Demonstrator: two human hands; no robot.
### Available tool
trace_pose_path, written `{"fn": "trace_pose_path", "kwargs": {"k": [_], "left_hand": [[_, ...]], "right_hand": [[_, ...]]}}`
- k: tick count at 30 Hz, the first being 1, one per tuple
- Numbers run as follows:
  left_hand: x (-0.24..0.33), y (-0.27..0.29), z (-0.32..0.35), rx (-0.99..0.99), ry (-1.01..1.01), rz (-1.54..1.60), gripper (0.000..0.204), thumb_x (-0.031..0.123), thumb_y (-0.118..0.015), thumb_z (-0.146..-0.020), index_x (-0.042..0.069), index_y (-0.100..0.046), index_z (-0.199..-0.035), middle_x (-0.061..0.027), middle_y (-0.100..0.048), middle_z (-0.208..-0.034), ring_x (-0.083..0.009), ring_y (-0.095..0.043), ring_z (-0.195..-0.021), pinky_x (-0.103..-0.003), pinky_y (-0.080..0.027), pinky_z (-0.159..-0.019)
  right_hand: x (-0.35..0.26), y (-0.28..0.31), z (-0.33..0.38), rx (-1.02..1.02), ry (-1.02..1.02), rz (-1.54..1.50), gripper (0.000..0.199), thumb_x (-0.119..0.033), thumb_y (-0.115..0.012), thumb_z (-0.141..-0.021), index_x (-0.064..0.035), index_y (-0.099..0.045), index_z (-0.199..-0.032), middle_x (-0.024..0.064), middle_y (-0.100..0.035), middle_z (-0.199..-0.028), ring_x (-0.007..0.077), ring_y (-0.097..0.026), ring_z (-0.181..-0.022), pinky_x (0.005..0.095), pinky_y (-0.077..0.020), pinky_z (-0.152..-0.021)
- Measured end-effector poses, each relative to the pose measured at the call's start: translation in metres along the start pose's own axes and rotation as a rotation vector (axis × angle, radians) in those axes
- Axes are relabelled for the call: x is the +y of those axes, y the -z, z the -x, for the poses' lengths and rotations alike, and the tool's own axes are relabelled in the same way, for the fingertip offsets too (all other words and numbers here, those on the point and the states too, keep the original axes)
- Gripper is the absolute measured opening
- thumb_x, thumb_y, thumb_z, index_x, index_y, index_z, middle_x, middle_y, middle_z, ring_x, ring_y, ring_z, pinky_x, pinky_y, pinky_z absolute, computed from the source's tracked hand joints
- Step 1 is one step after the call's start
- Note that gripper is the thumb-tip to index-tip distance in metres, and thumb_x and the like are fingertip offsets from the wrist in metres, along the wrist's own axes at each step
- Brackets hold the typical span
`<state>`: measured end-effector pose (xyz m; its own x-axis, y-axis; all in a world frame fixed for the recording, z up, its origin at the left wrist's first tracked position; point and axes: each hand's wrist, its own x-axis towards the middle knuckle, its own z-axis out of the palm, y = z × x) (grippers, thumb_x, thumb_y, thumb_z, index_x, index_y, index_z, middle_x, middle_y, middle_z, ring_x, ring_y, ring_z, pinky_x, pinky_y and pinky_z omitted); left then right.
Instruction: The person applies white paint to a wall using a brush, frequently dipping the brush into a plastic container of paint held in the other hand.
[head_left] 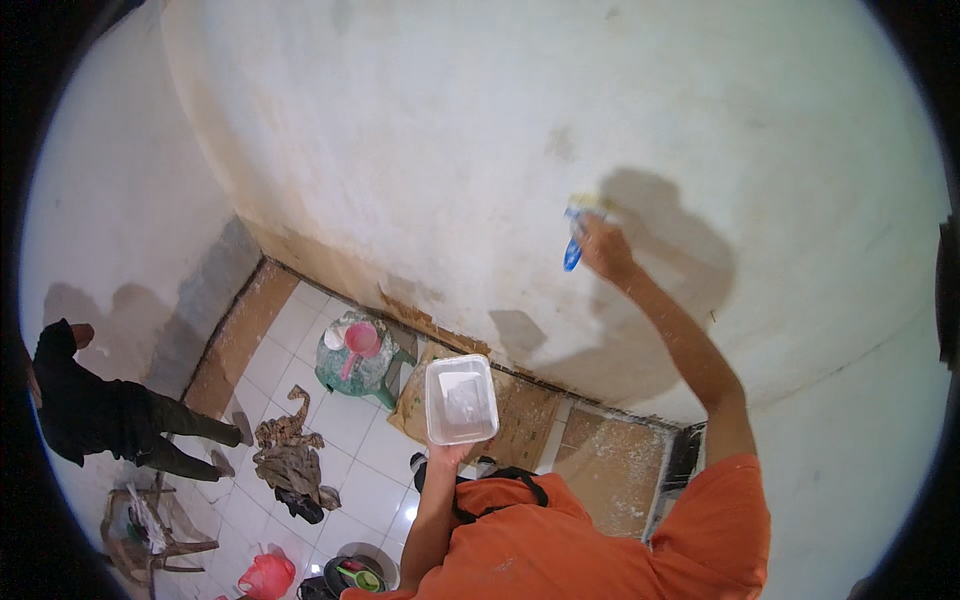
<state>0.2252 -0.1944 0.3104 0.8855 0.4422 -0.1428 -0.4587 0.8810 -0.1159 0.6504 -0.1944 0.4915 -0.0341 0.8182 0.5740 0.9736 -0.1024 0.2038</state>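
My right hand (603, 247) is raised to the pale wall (450, 150), closed round the blue handle of a paintbrush (573, 252). The brush's light bristles are at the wall surface, and whether they press on it I cannot tell. Lower down, my left hand (450, 453) supports a clear plastic tub (461, 402) from beneath and its near side. Some white stuff lies at the bottom of the tub. Most of my left fingers are hidden under it.
A green stool (385, 384) holds a pink dipper (361, 339). Crumpled cloths (290, 455) lie on the white tiles. Flattened cardboard (520, 410) runs along the wall's foot. Another person (100, 410) stands at the left wall, near a wooden chair (130, 530). A red bag (267, 576) sits low left.
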Motion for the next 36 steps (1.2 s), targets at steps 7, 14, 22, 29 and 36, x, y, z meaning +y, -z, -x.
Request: {"fn": "trace_pose_path", "kwargs": {"k": [7, 14, 22, 29, 36], "left_hand": [[0.002, -0.012, 0.009, 0.028, -0.049, -0.067, 0.063, 0.047, -0.050, -0.094, 0.010, -0.040, -0.144, -0.0161, -0.044, -0.145, -0.0384, -0.043, -0.132, -0.052, -0.040, -0.107], [0.002, -0.003, 0.009, 0.022, -0.019, -0.089, 0.064, 0.045, -0.051, -0.094, 0.008, -0.038, -0.145, -0.0165, -0.041, -0.147, -0.0373, -0.040, -0.135, -0.050, -0.039, -0.108], [0.000, -0.013, 0.011, 0.082, 0.009, -0.023, 0.061, 0.043, -0.050, -0.095, 0.008, -0.039, -0.144, -0.0170, -0.041, -0.147, -0.0367, -0.039, -0.135, -0.051, -0.041, -0.106], [-0.003, -0.026, 0.015, 0.048, 0.017, -0.064, 0.059, 0.044, -0.050, -0.095, 0.009, -0.043, -0.142, -0.0157, -0.048, -0.142, -0.0361, -0.047, -0.129, -0.052, -0.043, -0.105], [0.003, 0.004, 0.019, 0.126, -0.050, -0.087, 0.054, 0.044, -0.050, -0.095, 0.009, -0.049, -0.136, -0.0137, -0.056, -0.132, -0.0348, -0.055, -0.120, -0.052, -0.046, -0.101]], "right_hand": [[-0.017, 0.015, -0.005, -0.030, -0.071, -0.237, 0.022, -0.005, -0.058, -0.076, -0.0107, -0.066, -0.096, 0.0139, -0.061, -0.086, 0.0345, -0.061, -0.079, 0.0477, -0.0495, -0.071], [0.021, 0.188, -0.099, 0.366, -0.004, 0.192, 0.014, -0.016, -0.068, -0.085, -0.0056, -0.060, -0.090, 0.0143, -0.057, -0.079, 0.0359, -0.058, -0.072, 0.0424, -0.0489, -0.062], [0.040, 0.156, -0.068, 0.231, -0.060, 0.373, 0.040, -0.007, -0.066, -0.077, -0.0139, -0.064, -0.115, 0.0095, -0.062, -0.114, 0.0280, -0.064, -0.099, 0.0394, -0.0559, -0.078], [-0.028, -0.043, 0.077, -0.017, -0.086, -0.064, 0.030, -0.011, -0.065, -0.075, -0.0034, -0.067, -0.104, 0.0195, -0.062, -0.111, 0.0346, -0.063, -0.094, 0.0432, -0.0538, -0.079], [-0.108, -0.071, 0.114, -0.290, -0.630, -0.191, 0.022, -0.020, -0.062, -0.084, -0.0075, -0.068, -0.101, 0.0185, -0.066, -0.092, 0.0378, -0.065, -0.081, 0.0476, -0.0534, -0.073]]}}
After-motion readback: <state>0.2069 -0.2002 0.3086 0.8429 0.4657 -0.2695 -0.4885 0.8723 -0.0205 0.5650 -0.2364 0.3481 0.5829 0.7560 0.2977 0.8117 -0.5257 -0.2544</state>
